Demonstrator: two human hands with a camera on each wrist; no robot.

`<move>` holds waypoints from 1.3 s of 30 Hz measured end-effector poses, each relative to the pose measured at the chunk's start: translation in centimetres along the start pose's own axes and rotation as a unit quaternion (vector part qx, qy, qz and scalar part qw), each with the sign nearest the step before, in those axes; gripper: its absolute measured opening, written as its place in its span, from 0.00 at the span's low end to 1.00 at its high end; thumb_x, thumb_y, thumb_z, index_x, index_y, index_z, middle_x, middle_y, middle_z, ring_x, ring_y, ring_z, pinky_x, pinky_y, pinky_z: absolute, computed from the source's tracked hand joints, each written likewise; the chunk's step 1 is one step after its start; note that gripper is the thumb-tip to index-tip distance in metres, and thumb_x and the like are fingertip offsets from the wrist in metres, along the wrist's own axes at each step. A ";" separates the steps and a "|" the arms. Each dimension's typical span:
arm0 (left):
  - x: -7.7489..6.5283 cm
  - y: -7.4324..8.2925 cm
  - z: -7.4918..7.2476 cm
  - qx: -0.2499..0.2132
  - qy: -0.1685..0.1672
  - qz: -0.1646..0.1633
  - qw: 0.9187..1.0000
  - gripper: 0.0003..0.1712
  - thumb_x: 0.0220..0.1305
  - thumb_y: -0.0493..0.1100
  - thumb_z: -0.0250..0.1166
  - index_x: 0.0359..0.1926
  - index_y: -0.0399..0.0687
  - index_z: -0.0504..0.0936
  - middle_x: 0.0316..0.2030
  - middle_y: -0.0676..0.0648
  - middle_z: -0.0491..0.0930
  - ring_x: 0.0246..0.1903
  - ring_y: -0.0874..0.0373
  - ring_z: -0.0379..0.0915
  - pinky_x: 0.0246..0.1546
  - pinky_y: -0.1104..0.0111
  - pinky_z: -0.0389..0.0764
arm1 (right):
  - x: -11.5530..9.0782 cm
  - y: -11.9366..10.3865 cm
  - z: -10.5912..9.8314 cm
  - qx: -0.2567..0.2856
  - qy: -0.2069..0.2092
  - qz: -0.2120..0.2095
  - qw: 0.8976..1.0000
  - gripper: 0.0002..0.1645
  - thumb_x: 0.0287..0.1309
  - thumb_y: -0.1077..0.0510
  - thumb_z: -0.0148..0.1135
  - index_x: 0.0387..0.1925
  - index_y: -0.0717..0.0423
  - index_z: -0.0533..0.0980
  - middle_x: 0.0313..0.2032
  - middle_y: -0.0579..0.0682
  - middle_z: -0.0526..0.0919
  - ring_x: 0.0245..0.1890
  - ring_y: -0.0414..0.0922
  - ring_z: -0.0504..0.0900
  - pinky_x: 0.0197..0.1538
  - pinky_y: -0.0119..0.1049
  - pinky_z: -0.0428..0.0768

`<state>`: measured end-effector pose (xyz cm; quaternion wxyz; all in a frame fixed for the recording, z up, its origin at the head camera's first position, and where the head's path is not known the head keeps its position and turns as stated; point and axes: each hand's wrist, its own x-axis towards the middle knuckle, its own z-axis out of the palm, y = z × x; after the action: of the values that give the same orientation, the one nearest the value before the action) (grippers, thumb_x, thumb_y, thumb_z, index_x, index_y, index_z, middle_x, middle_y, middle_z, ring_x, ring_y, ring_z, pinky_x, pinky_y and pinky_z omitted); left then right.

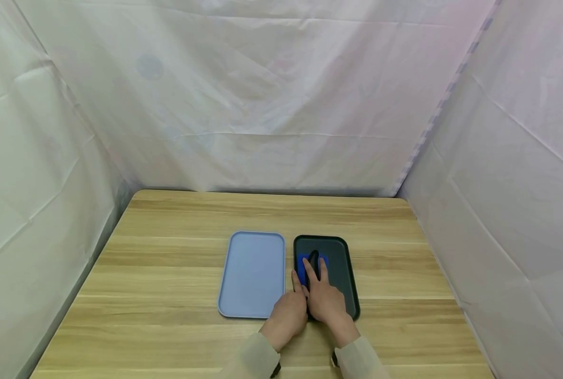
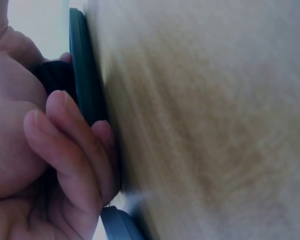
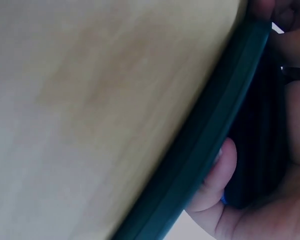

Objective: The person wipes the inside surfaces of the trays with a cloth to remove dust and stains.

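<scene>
Black-and-blue item (image 1: 314, 257) in the dark green tray (image 1: 339, 267)

From the head view I see the right hand (image 1: 327, 302) lay straight index and middle fingers, spread apart, over the item; I cannot tell whether the rest of that grip closes round it. The left hand (image 1: 288, 310) sits just beside it, index finger extended, others curled; whether its grip holds anything, I cannot tell. A pale blue tray (image 1: 254, 271) lies left on the bench (image 1: 177, 263).
</scene>
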<state>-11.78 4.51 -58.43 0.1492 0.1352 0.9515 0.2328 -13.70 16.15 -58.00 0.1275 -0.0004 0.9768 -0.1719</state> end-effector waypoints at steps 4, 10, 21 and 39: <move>-0.1 0.0 -0.1 -0.004 -0.004 -0.001 1.000 0.47 0.69 0.36 0.66 0.77 0.21 0.49 0.31 0.38 0.84 0.27 0.51 0.82 0.26 0.65 0.81 | -0.3 0.1 0.1 -0.001 0.001 -0.003 1.000 0.42 0.77 0.41 0.53 0.83 0.29 0.47 0.83 0.61 0.43 0.14 0.48 0.71 0.19 0.42 0.68; -0.2 0.1 -0.2 -0.006 -0.005 -0.005 1.000 0.46 0.67 0.36 0.68 0.76 0.20 0.54 0.31 0.38 0.85 0.27 0.51 0.82 0.26 0.64 0.81 | -0.6 0.5 0.3 -0.001 0.004 -0.013 1.000 0.42 0.77 0.40 0.53 0.83 0.30 0.47 0.83 0.61 0.43 0.14 0.47 0.70 0.18 0.41 0.67; 0.0 0.3 -0.3 -0.012 -0.007 -0.017 1.000 0.52 0.65 0.37 0.70 0.78 0.23 0.49 0.29 0.39 0.84 0.26 0.52 0.82 0.28 0.63 0.83 | -0.8 1.6 0.0 0.000 0.013 -0.036 0.999 0.42 0.76 0.41 0.55 0.83 0.30 0.49 0.83 0.60 0.47 0.13 0.45 0.69 0.18 0.39 0.66; 0.3 0.4 -0.2 0.001 -0.014 -0.024 1.000 0.58 0.63 0.38 0.72 0.81 0.31 0.42 0.23 0.44 0.80 0.19 0.57 0.75 0.24 0.66 0.80 | -0.9 3.7 -0.7 0.013 0.012 -0.039 0.999 0.43 0.75 0.44 0.58 0.82 0.29 0.50 0.82 0.59 0.48 0.11 0.43 0.68 0.16 0.38 0.66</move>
<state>-12.12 4.83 -58.13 0.1678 0.1155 0.9526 0.2259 -12.84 19.88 -58.40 0.1090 -0.0351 0.9751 -0.1897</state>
